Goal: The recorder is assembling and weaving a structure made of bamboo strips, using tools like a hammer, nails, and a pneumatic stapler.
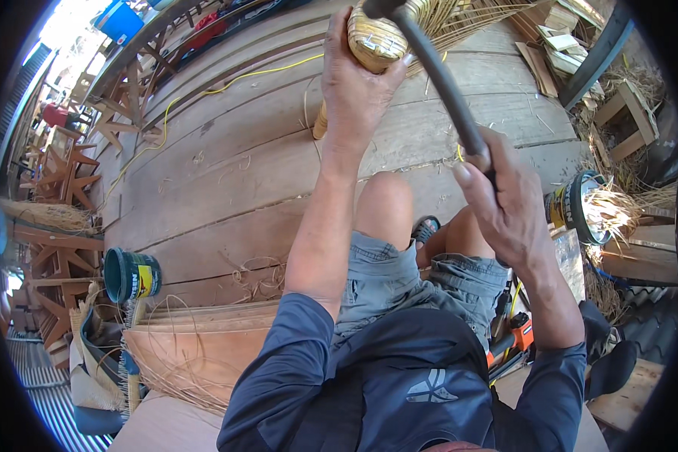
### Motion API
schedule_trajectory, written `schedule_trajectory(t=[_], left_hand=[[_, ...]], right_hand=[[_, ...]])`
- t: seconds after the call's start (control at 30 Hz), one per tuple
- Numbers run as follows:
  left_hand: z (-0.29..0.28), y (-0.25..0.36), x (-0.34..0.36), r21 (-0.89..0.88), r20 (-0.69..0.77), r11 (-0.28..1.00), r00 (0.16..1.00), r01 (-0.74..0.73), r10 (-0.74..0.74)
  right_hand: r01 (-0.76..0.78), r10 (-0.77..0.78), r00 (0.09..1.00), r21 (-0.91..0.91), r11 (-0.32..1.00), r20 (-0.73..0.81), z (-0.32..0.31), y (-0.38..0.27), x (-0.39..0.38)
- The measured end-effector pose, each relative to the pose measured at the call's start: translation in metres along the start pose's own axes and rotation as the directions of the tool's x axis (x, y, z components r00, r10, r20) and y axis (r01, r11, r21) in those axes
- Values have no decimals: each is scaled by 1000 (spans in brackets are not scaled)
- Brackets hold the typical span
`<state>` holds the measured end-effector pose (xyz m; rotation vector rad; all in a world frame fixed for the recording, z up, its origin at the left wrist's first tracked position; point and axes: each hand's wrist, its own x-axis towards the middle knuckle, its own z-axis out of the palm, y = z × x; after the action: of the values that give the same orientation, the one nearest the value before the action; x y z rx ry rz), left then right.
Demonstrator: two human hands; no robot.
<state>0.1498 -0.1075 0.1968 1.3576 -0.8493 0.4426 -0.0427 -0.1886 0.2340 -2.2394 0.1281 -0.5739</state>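
My left hand (358, 102) is raised at the top of the view, its fingers wrapped round the rounded end of a woven rattan piece (377, 44). Pale strips bind that end, and long loose rattan strands (481, 21) fan out from it to the right. Below the wrist shows a short wrapped rattan leg (320, 122); its link to the piece is hidden. My right hand (508, 203) grips the lower handle of a hammer (448, 87). The hammer's dark head is over the rattan piece, partly cut off by the top edge; I cannot tell whether they touch.
Rattan scraps and a yellow cord (166, 120) lie on the plank floor (211, 166). A green bucket (132, 275) stands left, another bucket (580, 207) with fibres right. An orange-and-black tool (516, 335) is beside my right leg. Wooden frames (64, 173) crowd the left side.
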Motion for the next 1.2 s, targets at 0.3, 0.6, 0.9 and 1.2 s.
schedule_trajectory(t=[0.3, 0.6, 0.9, 1.2], left_hand=[[6, 0, -55, 232, 64, 967, 993, -107, 94], [-19, -1, -170, 333, 266, 914, 953, -232, 145], [-47, 0, -172, 566, 547, 809, 807, -159, -223], [-54, -1, -179, 239, 558, 969, 826, -60, -87]], right_hand=[[-241, 256, 964, 172, 955, -70, -10, 28, -35], [-268, 421, 884, 516, 814, -205, -2, 100, -83], [-546, 706, 583, 449, 707, -403, -41, 161, -141], [-861, 711, 491, -404, 308, -504, -61, 259, -369]])
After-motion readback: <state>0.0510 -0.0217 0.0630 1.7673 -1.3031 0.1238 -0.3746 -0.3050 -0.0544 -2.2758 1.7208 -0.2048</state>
